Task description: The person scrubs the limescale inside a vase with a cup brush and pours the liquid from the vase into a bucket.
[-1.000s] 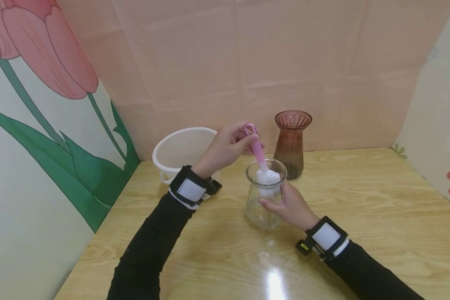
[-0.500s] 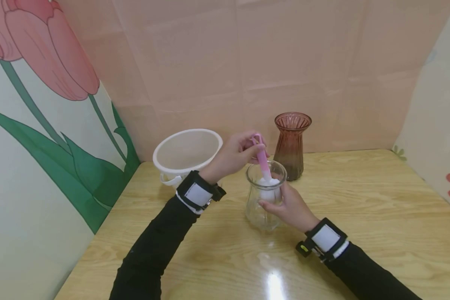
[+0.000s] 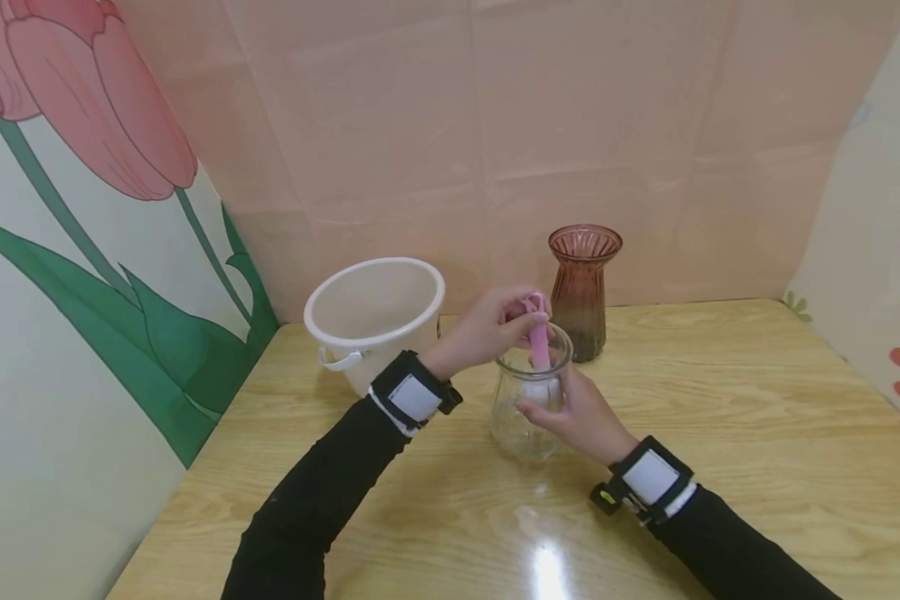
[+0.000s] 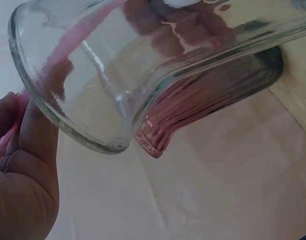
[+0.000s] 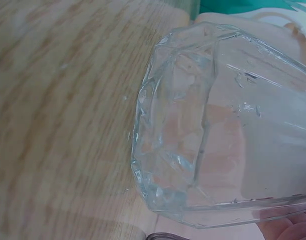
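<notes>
My left hand (image 3: 487, 325) pinches the pink handle of a bottle brush (image 3: 540, 348) just above the mouth of a clear glass vase (image 3: 517, 429). The brush's white head is down inside the glass. My right hand (image 3: 588, 417) grips the vase by its side, thumb across the front, and keeps it upright on the table. In the left wrist view the thumb and fingers of the left hand (image 4: 30, 175) close on the handle beside the flared rim. The right wrist view shows the faceted vase base (image 5: 172, 130), with fingers of the right hand (image 5: 292, 229) at the corner.
Behind the clear vase stands a reddish-brown ribbed glass vase (image 3: 581, 304). A white bucket (image 3: 401, 333) with a side handle is at the back left, close to my left forearm. The wooden table (image 3: 720, 417) meets a pink-covered wall at the back.
My left hand has moved down and to the right, pushing the bottle brush deeper into the clear vase. The right hand and the vase stay in place.
</notes>
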`<state>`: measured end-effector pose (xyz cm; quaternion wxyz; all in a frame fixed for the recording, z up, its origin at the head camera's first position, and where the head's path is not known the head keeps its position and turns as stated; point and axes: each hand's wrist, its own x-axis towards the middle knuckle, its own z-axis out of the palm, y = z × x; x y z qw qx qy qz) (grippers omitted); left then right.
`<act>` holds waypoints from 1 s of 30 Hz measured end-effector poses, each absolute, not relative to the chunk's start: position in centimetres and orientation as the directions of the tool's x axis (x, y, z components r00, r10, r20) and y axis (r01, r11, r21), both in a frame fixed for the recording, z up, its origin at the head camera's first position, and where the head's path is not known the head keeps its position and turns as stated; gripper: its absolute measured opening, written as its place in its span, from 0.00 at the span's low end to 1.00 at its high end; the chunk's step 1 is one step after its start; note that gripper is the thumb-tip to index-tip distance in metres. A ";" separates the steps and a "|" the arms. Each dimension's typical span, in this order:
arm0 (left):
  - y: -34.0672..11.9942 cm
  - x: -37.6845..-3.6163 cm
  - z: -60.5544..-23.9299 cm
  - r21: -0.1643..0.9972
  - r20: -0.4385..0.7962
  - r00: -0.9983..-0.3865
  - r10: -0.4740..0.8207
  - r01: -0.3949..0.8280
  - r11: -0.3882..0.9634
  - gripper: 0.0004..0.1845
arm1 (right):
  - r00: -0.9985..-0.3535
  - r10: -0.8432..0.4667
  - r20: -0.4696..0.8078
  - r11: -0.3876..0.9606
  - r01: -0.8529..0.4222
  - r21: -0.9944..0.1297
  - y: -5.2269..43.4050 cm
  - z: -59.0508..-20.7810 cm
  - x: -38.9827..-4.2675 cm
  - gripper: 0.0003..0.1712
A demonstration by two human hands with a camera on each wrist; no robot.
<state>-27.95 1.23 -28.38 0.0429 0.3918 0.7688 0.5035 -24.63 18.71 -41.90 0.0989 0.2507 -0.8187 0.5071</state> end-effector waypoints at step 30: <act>2.1 -28.5 -30.0 0.661 0.209 -0.652 0.729 0.644 0.386 0.06 | -0.799 -0.333 0.501 0.395 -0.600 -0.695 18.8 -42.1 -25.0 0.57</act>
